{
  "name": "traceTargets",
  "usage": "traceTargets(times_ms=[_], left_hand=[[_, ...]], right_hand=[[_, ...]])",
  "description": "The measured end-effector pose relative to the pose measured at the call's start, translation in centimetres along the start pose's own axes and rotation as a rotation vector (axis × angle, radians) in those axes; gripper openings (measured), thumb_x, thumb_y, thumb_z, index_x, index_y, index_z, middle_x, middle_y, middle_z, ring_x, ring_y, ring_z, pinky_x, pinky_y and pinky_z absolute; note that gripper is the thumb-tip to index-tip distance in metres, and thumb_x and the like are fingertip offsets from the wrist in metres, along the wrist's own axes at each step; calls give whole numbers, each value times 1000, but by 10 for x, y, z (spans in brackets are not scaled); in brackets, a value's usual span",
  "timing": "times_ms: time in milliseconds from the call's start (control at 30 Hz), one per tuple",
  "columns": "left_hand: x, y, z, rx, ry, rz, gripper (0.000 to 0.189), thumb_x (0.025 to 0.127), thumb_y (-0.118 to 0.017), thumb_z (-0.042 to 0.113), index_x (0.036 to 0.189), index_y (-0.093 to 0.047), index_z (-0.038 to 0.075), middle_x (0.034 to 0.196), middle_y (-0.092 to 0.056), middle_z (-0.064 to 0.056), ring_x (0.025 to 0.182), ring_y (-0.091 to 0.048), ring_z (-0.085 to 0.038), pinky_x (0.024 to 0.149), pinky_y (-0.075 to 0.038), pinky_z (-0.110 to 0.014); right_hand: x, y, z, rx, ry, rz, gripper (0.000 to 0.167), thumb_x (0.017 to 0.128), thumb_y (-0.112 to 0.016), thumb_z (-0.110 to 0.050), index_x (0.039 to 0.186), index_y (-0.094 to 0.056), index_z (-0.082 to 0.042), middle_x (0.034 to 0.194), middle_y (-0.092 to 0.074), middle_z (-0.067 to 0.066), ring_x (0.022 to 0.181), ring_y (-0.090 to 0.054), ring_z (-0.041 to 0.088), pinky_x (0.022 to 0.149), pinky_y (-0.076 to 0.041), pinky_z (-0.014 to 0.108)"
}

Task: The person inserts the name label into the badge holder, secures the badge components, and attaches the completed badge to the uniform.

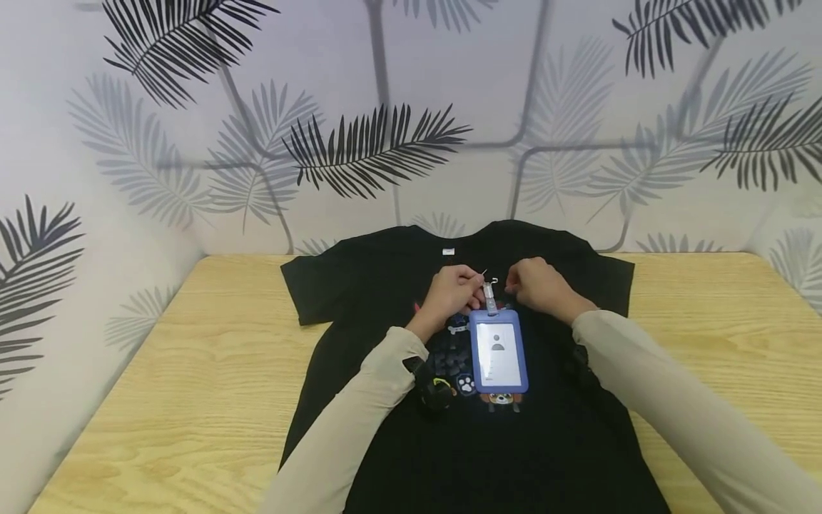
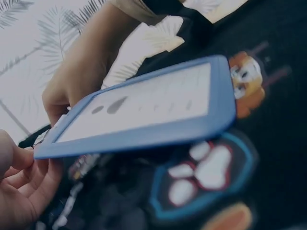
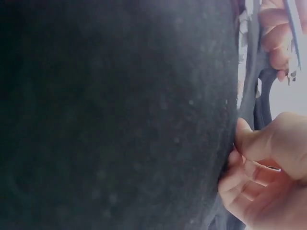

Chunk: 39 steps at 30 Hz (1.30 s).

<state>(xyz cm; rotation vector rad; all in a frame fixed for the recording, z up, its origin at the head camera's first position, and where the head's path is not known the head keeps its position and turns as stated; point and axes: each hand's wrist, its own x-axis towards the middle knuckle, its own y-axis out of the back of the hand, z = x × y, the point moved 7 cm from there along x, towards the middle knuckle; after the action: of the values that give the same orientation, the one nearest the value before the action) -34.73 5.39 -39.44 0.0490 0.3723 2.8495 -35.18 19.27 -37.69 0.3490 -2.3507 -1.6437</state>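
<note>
A black T-shirt (image 1: 565,442) with a cartoon dog print lies spread on the table. In the head view, a blue-framed badge holder (image 1: 499,357) hangs over the print by a clear strap with a metal safety pin (image 1: 491,287). The pin looks unfastened, its thin needle sticking up. My left hand (image 1: 451,291) pinches the pin end above the badge; in the left wrist view those fingers sit at the holder's top edge. My right hand (image 1: 539,284), just right of the pin, pinches the shirt's chest fabric (image 3: 144,115) between thumb and fingers, seen in the right wrist view.
The wooden table (image 1: 193,400) shows on both sides of the shirt. Behind it stands a wall (image 1: 424,71) with a leaf pattern. The shirt's neckline (image 1: 449,235) lies toward the wall, with a small white label inside.
</note>
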Motion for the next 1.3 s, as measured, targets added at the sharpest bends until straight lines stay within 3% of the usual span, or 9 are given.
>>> traceTargets(times_ms=[167, 333, 567, 700, 800, 967, 1067, 1300], left_hand=[[2, -2, -13, 24, -38, 2, 16, 97, -57, 7, 93, -65, -6, 62, -60, -2, 48, -51, -5, 46, -46, -16], [4, -3, -12, 125, -91, 2, 17, 97, -58, 10, 92, -66, -4, 63, -61, -3, 48, -49, -5, 47, -43, -15], [7, -15, -5, 225, -93, -136, 14, 95, -61, 8, 88, -68, -2, 61, -62, -3, 44, -54, -7, 47, -52, -21], [9, -17, 3, 344, -115, -150, 12, 93, -63, 9, 86, -69, 1, 62, -64, -3, 44, -56, -8, 46, -51, -20], [13, -18, 6, 377, -103, -167, 9, 92, -64, 8, 97, -64, 1, 63, -65, -3, 45, -55, -9, 46, -48, -19], [18, -22, 9, 426, -113, -220, 35, 93, -64, 8, 125, -51, 6, 62, -64, -3, 46, -52, -11, 46, -45, -19], [21, -25, 11, 468, -139, -239, 38, 93, -63, 9, 130, -53, 9, 62, -63, -2, 45, -51, -10, 45, -44, -18], [23, -25, 8, 441, -179, -207, 16, 91, -67, 9, 105, -68, 2, 66, -66, -3, 44, -51, -8, 44, -42, -17]], right_hand=[[-1, -1, -3, -43, 18, -49, 4, 84, -63, 2, 86, -60, 1, 80, -58, 10, 67, -54, 21, 55, -46, 32], [-2, 8, -4, -3, 45, -5, 3, 89, -61, 1, 86, -60, 1, 79, -56, 10, 66, -53, 21, 55, -45, 30], [-3, 11, -5, 0, 76, 28, 5, 88, -62, 3, 85, -60, -1, 80, -55, 9, 68, -53, 21, 56, -44, 30], [-3, 10, -6, -34, 81, 30, 5, 87, -63, 3, 87, -60, -1, 82, -56, 9, 70, -53, 21, 58, -46, 31], [-4, 11, -8, -77, 97, 38, 5, 87, -64, 2, 89, -60, -1, 84, -56, 8, 72, -54, 21, 60, -48, 32], [-5, 11, -13, -147, 126, 31, 9, 85, -65, 4, 90, -60, -2, 86, -56, 8, 73, -54, 21, 62, -51, 35], [-4, 10, -15, -186, 139, 20, 11, 83, -65, 5, 91, -60, -2, 86, -56, 7, 71, -54, 21, 60, -51, 35], [-5, 9, -19, -222, 159, 20, 9, 84, -65, 4, 90, -62, -3, 86, -57, 7, 71, -53, 21, 58, -51, 34]])
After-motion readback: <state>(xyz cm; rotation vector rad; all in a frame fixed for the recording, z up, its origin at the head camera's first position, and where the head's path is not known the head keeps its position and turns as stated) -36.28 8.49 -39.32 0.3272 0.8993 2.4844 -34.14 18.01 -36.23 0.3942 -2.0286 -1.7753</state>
